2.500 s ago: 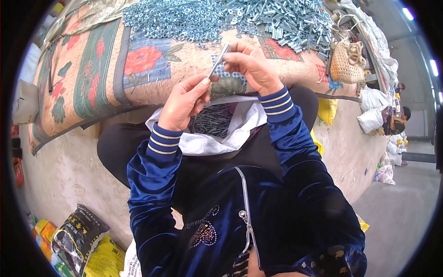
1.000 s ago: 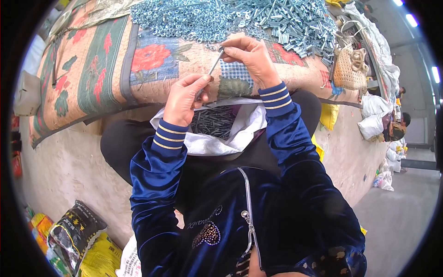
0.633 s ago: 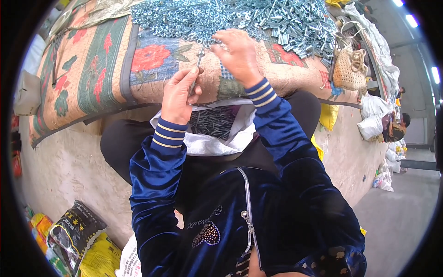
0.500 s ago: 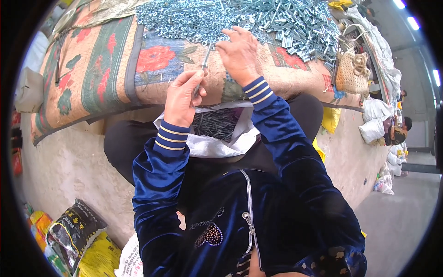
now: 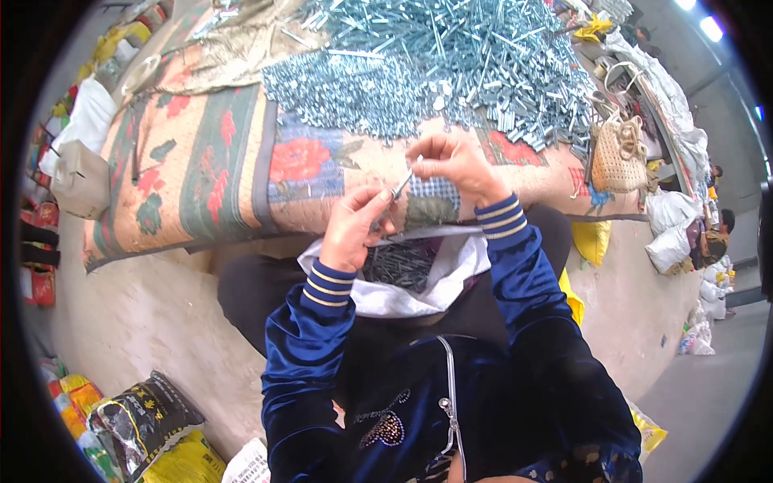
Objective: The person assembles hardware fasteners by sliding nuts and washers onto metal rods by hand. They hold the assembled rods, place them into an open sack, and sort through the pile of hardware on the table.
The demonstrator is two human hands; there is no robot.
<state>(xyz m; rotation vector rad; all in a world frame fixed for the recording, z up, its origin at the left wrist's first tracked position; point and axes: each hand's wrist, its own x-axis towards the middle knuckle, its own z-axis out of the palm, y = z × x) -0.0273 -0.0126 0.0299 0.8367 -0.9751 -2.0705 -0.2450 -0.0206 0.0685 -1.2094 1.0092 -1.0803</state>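
Note:
Between the finger and thumb of my left hand [image 5: 353, 229] is a slim metal bolt [image 5: 402, 187], slanting up to the right. My right hand [image 5: 463, 169] pinches at its upper end; whether a small nut or washer sits in those fingertips is too small to make out. Just beyond my hands, small shiny nuts [image 5: 346, 95] lie heaped on a flowered quilt [image 5: 229, 193]. Metal sleeves [image 5: 515, 113] are piled to their right, with more long pieces farther back. Below my hands, a white sack [image 5: 386, 301] stands open in my lap, holding many dark bolts [image 5: 400, 270].
A woven basket bag [image 5: 618, 157] hangs at the quilt's right edge. A pale plastic jug [image 5: 82, 181] stands to the left. Black and yellow bags [image 5: 145, 414] lie on the floor at lower left. White sacks [image 5: 672, 229] and other people are at the far right.
My right hand has come back from the edge of the nut heap to the bolt's upper end. My left hand still holds the bolt. The whole view has shifted, showing more of the piles.

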